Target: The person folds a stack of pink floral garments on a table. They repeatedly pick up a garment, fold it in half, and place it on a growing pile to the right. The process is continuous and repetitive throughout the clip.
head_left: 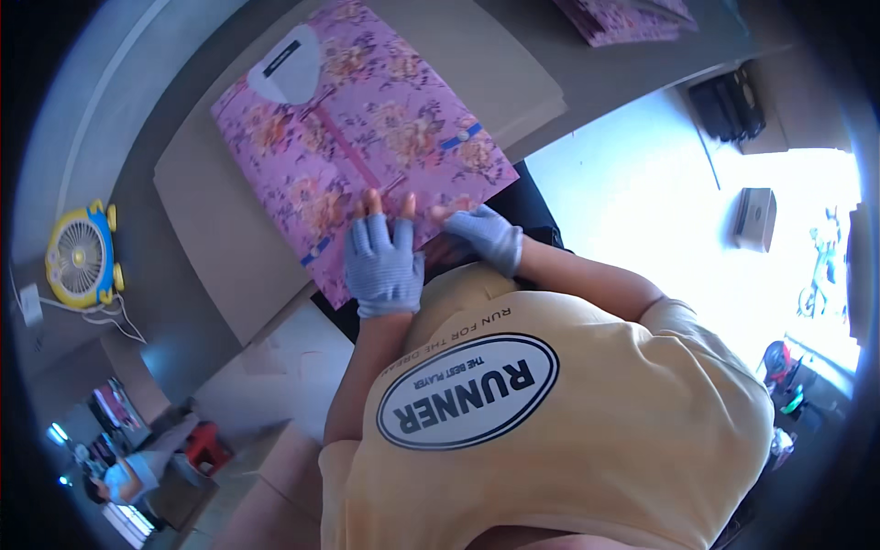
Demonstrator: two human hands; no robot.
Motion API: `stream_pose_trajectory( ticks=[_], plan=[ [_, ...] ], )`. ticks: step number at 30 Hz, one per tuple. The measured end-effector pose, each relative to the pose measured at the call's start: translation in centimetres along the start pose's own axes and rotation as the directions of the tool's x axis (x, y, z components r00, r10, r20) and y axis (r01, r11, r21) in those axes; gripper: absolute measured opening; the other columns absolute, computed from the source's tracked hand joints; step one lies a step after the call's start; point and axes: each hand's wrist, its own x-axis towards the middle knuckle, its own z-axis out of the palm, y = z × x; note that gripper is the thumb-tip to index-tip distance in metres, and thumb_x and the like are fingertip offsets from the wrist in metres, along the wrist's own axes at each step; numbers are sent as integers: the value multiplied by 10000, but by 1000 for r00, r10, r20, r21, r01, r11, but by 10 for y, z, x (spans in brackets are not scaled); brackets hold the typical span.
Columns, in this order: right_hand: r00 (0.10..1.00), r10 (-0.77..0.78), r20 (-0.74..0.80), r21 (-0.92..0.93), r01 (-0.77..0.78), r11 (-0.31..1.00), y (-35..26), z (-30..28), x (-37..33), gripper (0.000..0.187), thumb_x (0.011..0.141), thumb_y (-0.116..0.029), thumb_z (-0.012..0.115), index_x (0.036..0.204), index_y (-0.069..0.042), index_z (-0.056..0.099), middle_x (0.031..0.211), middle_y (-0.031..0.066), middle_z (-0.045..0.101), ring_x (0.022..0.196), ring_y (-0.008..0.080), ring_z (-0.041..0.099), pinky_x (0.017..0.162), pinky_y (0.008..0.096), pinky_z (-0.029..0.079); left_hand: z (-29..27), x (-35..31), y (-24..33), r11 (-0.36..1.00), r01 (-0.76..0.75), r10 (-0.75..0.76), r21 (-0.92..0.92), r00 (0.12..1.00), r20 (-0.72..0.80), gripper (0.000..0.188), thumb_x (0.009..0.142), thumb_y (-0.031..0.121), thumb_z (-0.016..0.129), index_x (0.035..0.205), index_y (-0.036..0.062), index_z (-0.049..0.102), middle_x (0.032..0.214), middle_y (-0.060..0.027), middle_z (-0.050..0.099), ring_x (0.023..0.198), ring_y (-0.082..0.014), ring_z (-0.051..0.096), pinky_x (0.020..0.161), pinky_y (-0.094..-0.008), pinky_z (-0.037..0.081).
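L hand (383, 261) in blue-grey glove (390, 291), fingertips bare: flat, fingers slightly spread on near end of folded pink floral shirt (376, 137). R hand (486, 236), same glove type, at shirt's near edge; can't tell from my feed if it's pinching. Shirt's on brown cardboard (206, 215) atop counter (623, 78), directly ahead of wearer. Yellow/blue fan (81, 257) off L; more pink floral fabric (632, 23) far R.
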Motion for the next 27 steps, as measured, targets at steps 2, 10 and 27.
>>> stream_pose_trajectory(
  ticks=[2,10,27],
  plan=[
    [994,2,-113,52,4,999,18,1,16,533,920,-498,531,913,17,669,814,149,700,652,186,668,602,284,523,-9,3,-4,998,-60,60,0,996,68,802,690,362,737,1412,221,416,1423,-203,379,1213,-391,458,988,-486,406],
    [978,169,120,48,-176,983,6,-18,22,449,971,-420,466,922,-41,702,791,88,717,637,150,668,602,263,532,-43,109,10,966,-49,103,-252,973,205,565,810,479,649,1214,89,593,1191,-157,538,1141,-375,497,951,-445,421],
    [958,190,214,-111,-169,979,4,-29,24,459,930,-462,538,806,-50,699,730,55,702,667,127,666,649,271,534,24,180,2,979,-44,9,-199,984,-177,693,743,495,714,1279,91,540,1225,-119,497,1158,-325,432,1007,-468,323]
  ],
)
